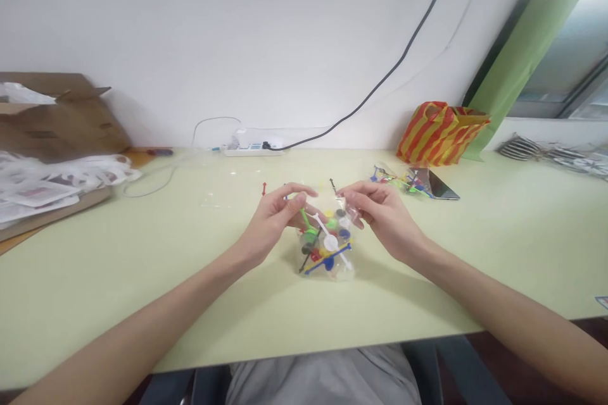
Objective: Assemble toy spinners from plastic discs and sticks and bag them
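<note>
A clear plastic bag (pixel 342 271) rests on the table between my hands, holding several arrow-shaped spinners in white, green, blue, yellow and black, along with small round coloured pieces. My left hand (pixel 280 215) is curled at the bag's upper left, its thumb and fingers closed on the plastic near a green spinner (pixel 310 233). On the other side, my right hand (pixel 380 212) pinches the bag's upper right edge between thumb and fingers. The bag's mouth is partly hidden by my fingers. Just beyond my hands lie a red arrow piece (pixel 264 188) and a black arrow piece (pixel 332 184).
A filled bag of spinners (pixel 403 182) lies by a dark phone (pixel 443 185) at the back right, before a red-and-yellow striped bag (pixel 437 136). At left are a cardboard box (pixel 71 120) and white plastic material (pixel 71 171). A power strip (pixel 251 150) sits against the wall.
</note>
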Demonstrator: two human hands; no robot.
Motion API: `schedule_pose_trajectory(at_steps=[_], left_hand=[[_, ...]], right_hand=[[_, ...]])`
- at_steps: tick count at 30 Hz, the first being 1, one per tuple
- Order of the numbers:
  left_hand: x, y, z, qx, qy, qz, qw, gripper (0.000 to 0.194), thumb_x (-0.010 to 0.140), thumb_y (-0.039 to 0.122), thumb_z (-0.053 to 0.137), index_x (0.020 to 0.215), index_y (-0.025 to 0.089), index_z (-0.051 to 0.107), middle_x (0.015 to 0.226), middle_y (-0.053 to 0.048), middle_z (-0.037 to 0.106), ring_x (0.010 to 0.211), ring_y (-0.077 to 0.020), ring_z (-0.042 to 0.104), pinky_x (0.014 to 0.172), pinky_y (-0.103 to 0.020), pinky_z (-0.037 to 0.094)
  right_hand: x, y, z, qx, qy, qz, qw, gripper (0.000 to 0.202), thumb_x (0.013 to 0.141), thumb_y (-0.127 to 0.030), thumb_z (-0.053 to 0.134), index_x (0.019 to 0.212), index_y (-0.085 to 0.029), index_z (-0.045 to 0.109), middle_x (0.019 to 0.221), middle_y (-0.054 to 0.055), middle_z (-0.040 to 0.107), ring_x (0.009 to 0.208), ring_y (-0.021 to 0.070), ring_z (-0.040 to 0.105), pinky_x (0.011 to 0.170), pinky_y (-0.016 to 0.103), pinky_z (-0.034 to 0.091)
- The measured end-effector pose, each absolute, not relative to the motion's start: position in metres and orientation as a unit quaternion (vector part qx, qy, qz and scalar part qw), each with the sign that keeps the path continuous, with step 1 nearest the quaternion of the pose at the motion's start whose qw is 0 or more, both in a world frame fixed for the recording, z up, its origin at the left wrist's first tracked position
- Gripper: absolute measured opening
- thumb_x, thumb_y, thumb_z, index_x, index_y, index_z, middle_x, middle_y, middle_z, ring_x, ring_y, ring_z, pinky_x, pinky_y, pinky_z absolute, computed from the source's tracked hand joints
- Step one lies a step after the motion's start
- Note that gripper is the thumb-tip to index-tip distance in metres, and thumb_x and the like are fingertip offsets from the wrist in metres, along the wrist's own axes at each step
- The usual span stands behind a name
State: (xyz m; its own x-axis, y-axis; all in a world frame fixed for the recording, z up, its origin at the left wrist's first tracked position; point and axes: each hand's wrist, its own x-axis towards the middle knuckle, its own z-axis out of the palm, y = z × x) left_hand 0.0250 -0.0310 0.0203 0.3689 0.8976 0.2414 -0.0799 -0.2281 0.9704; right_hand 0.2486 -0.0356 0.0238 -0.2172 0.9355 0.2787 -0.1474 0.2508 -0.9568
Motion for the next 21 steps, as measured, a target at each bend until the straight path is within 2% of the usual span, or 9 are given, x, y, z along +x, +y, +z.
schedule_pose_trajectory(at_steps=[3, 8, 10, 13, 17, 21], left_hand=[[0.0271, -0.029, 0.0173, 0.627, 0.342, 0.464, 0.524, 0.038, 0.091, 0.051, 0.071, 0.098, 0.014, 0.071, 0.082, -0.01, 0.078, 0.068, -0.0194, 0.073, 0.063, -0.027, 0.053], [0.0268, -0.0282, 0.0191, 0.566, 0.342, 0.505, 0.555, 0.03, 0.089, 0.045, 0.075, 0.097, 0.016, 0.07, 0.074, -0.006, 0.076, 0.065, -0.0184, 0.071, 0.059, -0.025, 0.052], [0.0257, -0.0279, 0.0207, 0.539, 0.334, 0.515, 0.577, 0.026, 0.089, 0.039, 0.075, 0.101, 0.017, 0.068, 0.074, -0.006, 0.077, 0.066, -0.0188, 0.072, 0.06, -0.025, 0.054], [0.0252, -0.0278, 0.0219, 0.515, 0.322, 0.515, 0.605, 0.023, 0.091, 0.031, 0.071, 0.109, 0.019, 0.066, 0.076, -0.006, 0.078, 0.066, -0.0188, 0.074, 0.062, -0.025, 0.056], [0.0252, -0.0278, 0.0226, 0.494, 0.301, 0.527, 0.623, 0.006, 0.09, 0.024, 0.067, 0.091, 0.019, 0.064, 0.073, -0.004, 0.077, 0.065, -0.0189, 0.075, 0.06, -0.024, 0.056], [0.0221, -0.0261, 0.0253, 0.484, 0.281, 0.516, 0.649, 0.013, 0.087, 0.028, 0.065, 0.081, 0.017, 0.062, 0.076, -0.007, 0.077, 0.074, -0.022, 0.077, 0.068, -0.028, 0.058]], right_hand=[[0.2493, -0.0363, 0.0268, -0.345, -0.608, 0.487, 0.524, 0.029, 0.089, -0.046, 0.073, 0.093, -0.017, 0.076, 0.069, -0.001, 0.058, 0.058, 0.0101, 0.047, 0.05, 0.024, 0.039], [0.2509, -0.0345, 0.0283, -0.32, -0.655, 0.501, 0.467, 0.041, 0.09, -0.044, 0.073, 0.122, -0.018, 0.07, 0.064, -0.004, 0.058, 0.054, 0.0106, 0.051, 0.048, 0.024, 0.041], [0.2523, -0.0326, 0.0267, -0.306, -0.65, 0.495, 0.489, 0.038, 0.09, -0.042, 0.073, 0.119, -0.018, 0.071, 0.065, -0.002, 0.062, 0.054, 0.0113, 0.055, 0.05, 0.025, 0.044], [0.2533, -0.0313, 0.0245, -0.272, -0.645, 0.478, 0.53, 0.023, 0.09, -0.036, 0.074, 0.104, -0.018, 0.077, 0.069, 0.001, 0.068, 0.059, 0.0126, 0.06, 0.055, 0.027, 0.049], [0.252, -0.0328, 0.0246, -0.251, -0.637, 0.475, 0.552, 0.012, 0.09, -0.03, 0.072, 0.093, -0.019, 0.078, 0.068, 0.001, 0.069, 0.059, 0.0137, 0.062, 0.056, 0.028, 0.051], [0.2547, -0.0321, 0.0241, -0.254, -0.651, 0.465, 0.543, 0.01, 0.091, -0.026, 0.07, 0.09, -0.019, 0.077, 0.073, 0.002, 0.072, 0.063, 0.0157, 0.066, 0.062, 0.031, 0.055]])
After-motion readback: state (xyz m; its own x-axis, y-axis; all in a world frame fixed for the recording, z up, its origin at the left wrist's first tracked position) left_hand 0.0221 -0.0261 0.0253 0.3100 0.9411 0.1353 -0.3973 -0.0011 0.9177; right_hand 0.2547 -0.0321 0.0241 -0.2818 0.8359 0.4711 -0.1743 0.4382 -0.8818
